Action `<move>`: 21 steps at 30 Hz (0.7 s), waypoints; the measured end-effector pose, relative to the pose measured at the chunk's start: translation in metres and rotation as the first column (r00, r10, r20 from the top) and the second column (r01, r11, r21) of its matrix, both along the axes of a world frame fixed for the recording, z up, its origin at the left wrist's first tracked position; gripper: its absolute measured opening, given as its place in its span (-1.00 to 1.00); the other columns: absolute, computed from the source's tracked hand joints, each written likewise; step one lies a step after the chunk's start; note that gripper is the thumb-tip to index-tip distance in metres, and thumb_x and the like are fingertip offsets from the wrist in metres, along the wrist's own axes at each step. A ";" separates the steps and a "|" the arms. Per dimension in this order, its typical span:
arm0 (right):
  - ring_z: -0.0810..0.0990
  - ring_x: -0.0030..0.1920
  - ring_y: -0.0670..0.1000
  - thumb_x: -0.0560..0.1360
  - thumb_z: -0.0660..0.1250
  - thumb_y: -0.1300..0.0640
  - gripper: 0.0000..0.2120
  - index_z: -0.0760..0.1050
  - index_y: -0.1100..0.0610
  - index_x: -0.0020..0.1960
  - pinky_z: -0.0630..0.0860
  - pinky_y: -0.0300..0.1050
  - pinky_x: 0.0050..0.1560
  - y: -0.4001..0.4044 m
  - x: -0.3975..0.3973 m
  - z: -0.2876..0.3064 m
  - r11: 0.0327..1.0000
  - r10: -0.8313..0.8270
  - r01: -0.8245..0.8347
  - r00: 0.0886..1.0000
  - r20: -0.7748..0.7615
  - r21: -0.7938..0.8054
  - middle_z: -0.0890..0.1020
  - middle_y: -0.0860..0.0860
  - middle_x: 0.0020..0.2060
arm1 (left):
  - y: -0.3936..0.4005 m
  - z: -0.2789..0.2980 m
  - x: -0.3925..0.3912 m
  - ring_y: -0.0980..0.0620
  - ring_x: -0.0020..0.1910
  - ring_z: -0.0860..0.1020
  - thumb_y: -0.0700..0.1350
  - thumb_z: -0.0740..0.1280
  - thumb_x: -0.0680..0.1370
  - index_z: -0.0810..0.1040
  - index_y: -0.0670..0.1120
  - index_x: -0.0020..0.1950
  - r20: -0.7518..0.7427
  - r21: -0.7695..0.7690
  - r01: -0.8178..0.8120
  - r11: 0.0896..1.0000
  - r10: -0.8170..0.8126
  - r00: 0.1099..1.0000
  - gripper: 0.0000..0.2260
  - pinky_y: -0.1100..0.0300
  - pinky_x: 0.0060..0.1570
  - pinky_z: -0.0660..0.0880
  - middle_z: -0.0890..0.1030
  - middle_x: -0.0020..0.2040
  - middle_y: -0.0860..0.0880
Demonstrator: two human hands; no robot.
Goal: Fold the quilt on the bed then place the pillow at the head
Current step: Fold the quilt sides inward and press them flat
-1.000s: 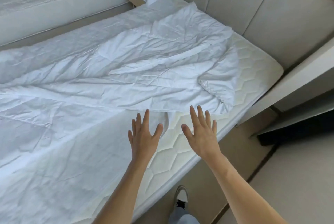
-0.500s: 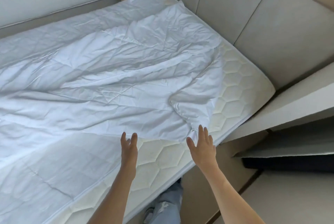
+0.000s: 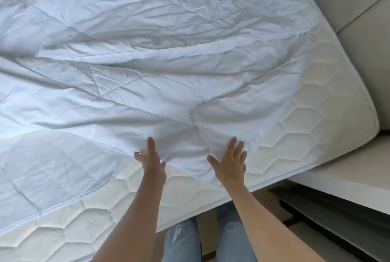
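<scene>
White quilt [image 3: 147,61] lies crumpled across most of the bed, near edge bunched just in front of both hands. Left hand [image 3: 152,163] sits at the quilt's near hem, fingers extended and spread, thumb out, fingertips touching the fabric fold; not gripping. Right hand [image 3: 231,161] is flat and splayed, fingers resting on the quilt's lower corner flap, nothing grasped. Quilt edge runs between the two hands and dips toward the mattress [image 3: 316,135], whose hexagon-stitched top is bare to the right of and below the hands. Padded headboard panel [image 3: 358,29] at far right. Pillow not in view. Jeans-clad legs [image 3: 211,240] beside the bed.
</scene>
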State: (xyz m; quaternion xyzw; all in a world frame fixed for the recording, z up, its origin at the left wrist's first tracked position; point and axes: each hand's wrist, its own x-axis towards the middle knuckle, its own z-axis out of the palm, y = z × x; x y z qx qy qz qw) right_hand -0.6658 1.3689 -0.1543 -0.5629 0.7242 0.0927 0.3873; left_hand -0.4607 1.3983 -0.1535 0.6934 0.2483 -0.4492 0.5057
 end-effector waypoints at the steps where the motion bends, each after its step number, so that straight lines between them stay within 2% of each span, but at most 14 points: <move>1: -0.17 0.63 0.28 0.54 0.33 -0.27 0.08 -0.39 0.10 0.63 0.10 0.30 0.55 -0.004 0.001 -0.005 1.000 0.010 -0.010 1.000 -0.025 0.029 -0.29 0.16 0.63 | -0.002 -0.005 -0.003 -0.15 0.49 0.36 0.25 0.42 0.52 0.01 0.14 0.62 0.020 0.020 -0.009 1.000 0.008 1.000 -0.18 -0.14 0.39 0.40 0.27 0.58 -0.09; 3: -0.16 0.63 0.27 0.53 0.38 -0.24 0.10 -0.35 0.15 0.63 0.11 0.27 0.56 -0.006 0.003 -0.014 1.000 0.011 -0.011 0.998 -0.066 0.010 -0.26 0.17 0.64 | -0.004 -0.014 -0.010 -0.15 0.53 0.30 0.24 0.41 0.53 -0.04 0.11 0.65 0.057 0.051 -0.027 0.998 0.024 0.998 -0.14 -0.14 0.46 0.33 0.22 0.60 -0.08; 6: -0.05 0.64 0.23 0.59 0.37 -0.05 -0.08 -0.18 0.18 0.65 0.26 0.28 0.51 -0.008 0.001 -0.021 0.992 -0.054 0.046 0.997 -0.060 -0.121 -0.10 0.13 0.66 | -0.004 -0.023 -0.017 -0.12 0.50 0.34 0.24 0.43 0.51 -0.02 0.07 0.65 0.085 0.062 -0.074 0.995 0.069 0.994 -0.12 -0.12 0.44 0.35 0.24 0.59 -0.06; 9: 0.19 0.60 0.20 0.66 0.26 0.16 -0.40 0.12 0.11 0.64 0.35 0.27 0.48 -0.016 -0.008 -0.023 0.950 -0.257 0.276 0.956 0.139 -0.145 0.20 0.07 0.62 | -0.001 -0.028 -0.017 -0.14 0.39 0.44 0.26 0.47 0.47 0.04 0.07 0.63 0.076 0.094 -0.085 0.992 0.078 0.994 -0.11 -0.10 0.31 0.45 0.34 0.51 -0.06; 11: 0.50 0.38 0.18 0.66 0.23 0.22 -0.60 0.42 0.08 0.49 0.50 0.11 0.37 -0.028 -0.019 -0.007 0.833 -0.508 0.552 0.781 0.364 -0.021 0.53 0.09 0.40 | -0.001 -0.025 -0.018 -0.16 0.32 0.50 0.23 0.49 0.47 0.14 0.02 0.57 0.057 0.077 -0.066 0.995 0.061 0.996 -0.18 -0.11 0.20 0.53 0.42 0.44 -0.10; 12: 0.60 0.22 0.14 0.65 0.24 0.23 -0.70 0.55 0.09 0.34 0.58 -0.04 0.23 -0.037 -0.028 0.004 0.729 -0.633 0.680 0.626 0.455 0.077 0.64 0.07 0.22 | -0.002 -0.021 -0.018 -0.16 0.28 0.54 0.18 0.49 0.49 0.20 -0.04 0.50 0.054 0.050 -0.066 0.997 0.063 0.997 -0.26 -0.12 0.14 0.55 0.46 0.39 -0.12; 13: 0.63 0.08 0.09 0.65 0.25 0.23 -0.78 0.61 0.09 0.21 0.60 -0.21 0.06 -0.044 -0.039 0.017 0.591 -0.737 0.782 0.424 0.526 0.197 0.67 0.03 0.07 | -0.005 -0.018 -0.018 -0.17 0.25 0.56 0.13 0.49 0.51 0.26 -0.07 0.42 0.049 0.019 -0.069 0.997 0.068 0.996 -0.37 -0.12 0.11 0.57 0.49 0.34 -0.14; 15: 0.64 0.03 0.02 0.65 0.27 0.24 -0.79 0.57 0.08 0.22 0.49 -0.49 -0.16 -0.052 -0.068 0.034 0.474 -0.785 0.833 0.254 0.565 0.284 0.66 -0.01 0.03 | -0.009 -0.011 -0.019 -0.16 0.21 0.59 0.02 0.48 0.55 0.31 -0.07 0.29 0.045 -0.039 -0.085 0.996 0.087 0.995 -0.53 -0.15 0.09 0.59 0.53 0.30 -0.15; 16: 0.63 0.07 0.03 0.62 0.28 0.26 -0.70 0.51 0.00 0.30 0.41 -0.58 -0.19 -0.052 -0.077 0.038 0.464 -0.782 0.834 0.227 0.581 0.299 0.64 -0.04 0.07 | -0.012 -0.006 -0.019 -0.15 0.20 0.60 -0.02 0.47 0.56 0.34 -0.08 0.29 0.035 -0.078 -0.099 0.992 0.102 0.994 -0.57 -0.14 0.06 0.61 0.55 0.28 -0.15; 17: 0.61 0.08 -0.04 0.59 0.30 0.31 -0.52 0.40 -0.19 0.33 0.35 -0.62 -0.18 -0.057 -0.079 0.044 0.398 -0.826 0.812 0.113 0.553 0.428 0.61 -0.18 0.05 | -0.015 -0.001 -0.020 -0.14 0.18 0.62 -0.04 0.46 0.57 0.38 -0.10 0.31 0.016 -0.115 -0.115 0.987 0.117 0.993 -0.59 -0.10 0.01 0.63 0.59 0.26 -0.16; 18: 0.58 0.01 -0.21 0.54 0.32 0.35 -0.38 0.28 -0.34 0.24 0.33 -0.62 -0.12 -0.052 -0.085 0.048 0.327 -0.863 0.781 0.017 0.505 0.532 0.57 -0.36 -0.05 | -0.017 0.003 -0.020 -0.12 0.15 0.64 -0.07 0.45 0.57 0.42 -0.13 0.33 -0.017 -0.149 -0.134 0.980 0.133 0.991 -0.61 -0.05 -0.06 0.66 0.62 0.22 -0.15; 19: 0.55 -0.09 -0.35 0.51 0.33 0.38 -0.32 0.20 -0.41 0.13 0.32 -0.62 -0.09 -0.046 -0.091 0.057 0.299 -0.867 0.766 -0.032 0.498 0.569 0.54 -0.47 -0.13 | -0.021 0.007 -0.024 -0.10 0.12 0.66 -0.09 0.45 0.58 0.46 -0.14 0.32 -0.053 -0.180 -0.135 0.974 0.128 0.990 -0.63 -0.02 -0.13 0.68 0.65 0.18 -0.13; 20: 0.52 -0.17 -0.44 0.50 0.35 0.38 -0.32 0.19 -0.41 0.05 0.36 -0.61 -0.11 -0.038 -0.099 0.057 0.239 -0.865 0.749 -0.126 0.486 0.618 0.49 -0.59 -0.16 | -0.023 0.009 -0.025 -0.09 0.10 0.67 -0.10 0.45 0.58 0.50 -0.15 0.28 -0.081 -0.202 -0.137 0.970 0.123 0.989 -0.68 -0.01 -0.14 0.69 0.68 0.13 -0.11; 21: 0.53 -0.22 -0.47 0.53 0.37 0.31 -0.40 0.24 -0.41 0.03 0.43 -0.57 -0.15 -0.033 -0.105 0.060 0.128 -0.842 0.732 -0.277 0.464 0.669 0.49 -0.62 -0.19 | -0.024 0.012 -0.026 -0.08 0.09 0.68 -0.11 0.44 0.57 0.54 -0.14 0.22 -0.101 -0.215 -0.138 0.967 0.118 0.988 -0.74 -0.04 -0.09 0.69 0.70 0.09 -0.10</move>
